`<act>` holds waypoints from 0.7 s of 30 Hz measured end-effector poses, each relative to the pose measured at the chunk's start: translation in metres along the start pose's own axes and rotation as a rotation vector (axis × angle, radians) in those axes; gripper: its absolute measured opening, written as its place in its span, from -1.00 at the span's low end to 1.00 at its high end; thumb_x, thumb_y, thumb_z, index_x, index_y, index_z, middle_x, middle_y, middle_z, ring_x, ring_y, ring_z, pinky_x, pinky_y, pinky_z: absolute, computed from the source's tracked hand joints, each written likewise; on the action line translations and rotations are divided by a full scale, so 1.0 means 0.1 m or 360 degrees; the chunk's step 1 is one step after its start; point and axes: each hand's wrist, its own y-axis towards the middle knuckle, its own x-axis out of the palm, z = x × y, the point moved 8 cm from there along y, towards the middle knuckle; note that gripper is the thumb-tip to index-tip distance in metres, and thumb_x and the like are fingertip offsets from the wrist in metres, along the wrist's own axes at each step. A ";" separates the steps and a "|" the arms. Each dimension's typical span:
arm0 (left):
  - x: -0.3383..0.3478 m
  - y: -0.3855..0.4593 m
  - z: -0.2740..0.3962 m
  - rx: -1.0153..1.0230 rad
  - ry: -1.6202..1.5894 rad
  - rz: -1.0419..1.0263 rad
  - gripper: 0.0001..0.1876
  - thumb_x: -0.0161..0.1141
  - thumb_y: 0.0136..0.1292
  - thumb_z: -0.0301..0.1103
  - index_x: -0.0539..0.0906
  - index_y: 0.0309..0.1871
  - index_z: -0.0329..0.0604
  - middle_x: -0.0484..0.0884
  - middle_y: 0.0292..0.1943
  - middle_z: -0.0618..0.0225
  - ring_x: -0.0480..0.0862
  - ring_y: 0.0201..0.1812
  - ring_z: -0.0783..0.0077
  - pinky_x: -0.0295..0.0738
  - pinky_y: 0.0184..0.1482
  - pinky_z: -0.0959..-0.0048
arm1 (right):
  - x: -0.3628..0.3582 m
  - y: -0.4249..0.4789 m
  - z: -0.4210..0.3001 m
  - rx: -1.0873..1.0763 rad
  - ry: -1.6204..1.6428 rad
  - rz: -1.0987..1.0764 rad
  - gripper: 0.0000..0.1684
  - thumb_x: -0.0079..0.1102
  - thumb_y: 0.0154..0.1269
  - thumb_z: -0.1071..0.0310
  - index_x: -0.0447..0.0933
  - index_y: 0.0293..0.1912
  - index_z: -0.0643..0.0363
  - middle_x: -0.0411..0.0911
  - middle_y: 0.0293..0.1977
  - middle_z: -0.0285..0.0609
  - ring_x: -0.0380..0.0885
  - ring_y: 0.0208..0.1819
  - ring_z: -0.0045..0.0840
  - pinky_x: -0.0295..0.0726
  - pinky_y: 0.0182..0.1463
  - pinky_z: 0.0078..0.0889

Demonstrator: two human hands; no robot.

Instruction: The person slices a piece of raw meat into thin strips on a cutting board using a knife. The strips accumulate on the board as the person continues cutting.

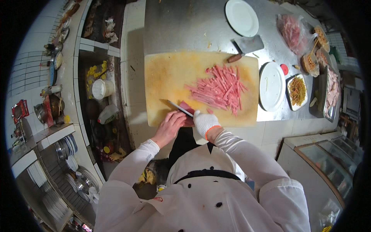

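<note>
My right hand (205, 121), in a white knit glove with an orange cuff, grips a knife whose blade (179, 108) points away to the left. Under and beside that blade lies a piece of pink meat (187, 106). My bare left hand (171, 123) rests its fingers on the meat, close along the near side of the blade. Both hands are at the front edge of a worn yellowish cutting board (165, 75). Further back on the board spreads a loose heap of thin pink meat strips (223, 90). The knife's handle is hidden in the glove.
A cleaver (249, 45) lies across the board's far right corner, near a white oval plate (242, 17). Right of the board stand another oval plate (272, 87), a dish of shredded food (297, 90) and a tray of pale meat (332, 92). A bag of meat (292, 33) sits behind.
</note>
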 end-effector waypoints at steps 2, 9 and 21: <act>-0.03 0.00 0.04 0.0003 0.0056 0.0023 -0.59 0.28 0.23 -0.54 0.61 0.17 -0.19 0.55 0.19 0.29 0.49 0.30 0.12 0.56 0.26 0.21 | 0.04 -0.27 0.16 0.0076 0.0023 -0.0086 -0.80 0.04 0.33 0.44 0.45 -0.10 0.32 0.70 -0.41 0.17 0.74 -0.33 0.05 0.69 -0.25 0.07; 0.00 -0.03 0.05 0.0041 0.0077 0.0046 -0.56 0.26 0.23 -0.55 0.59 0.21 -0.18 0.53 0.23 0.29 0.47 0.31 0.13 0.56 0.26 0.23 | -0.06 -0.91 0.64 0.0072 -0.0062 -0.0216 -0.78 0.07 0.27 0.46 0.44 -0.10 0.32 0.68 -0.41 0.18 0.72 -0.35 0.06 0.67 -0.28 0.08; 0.10 -0.12 -0.07 0.0032 0.0144 0.0037 -0.61 0.33 0.22 -0.49 0.61 0.14 -0.22 0.56 0.13 0.23 0.50 0.25 0.06 0.57 0.19 0.16 | -0.49 -0.63 0.00 -0.0092 -0.0065 -0.0156 -0.80 0.09 0.26 0.46 0.43 -0.13 0.34 0.64 -0.54 0.10 0.70 -0.45 0.03 0.63 -0.39 0.06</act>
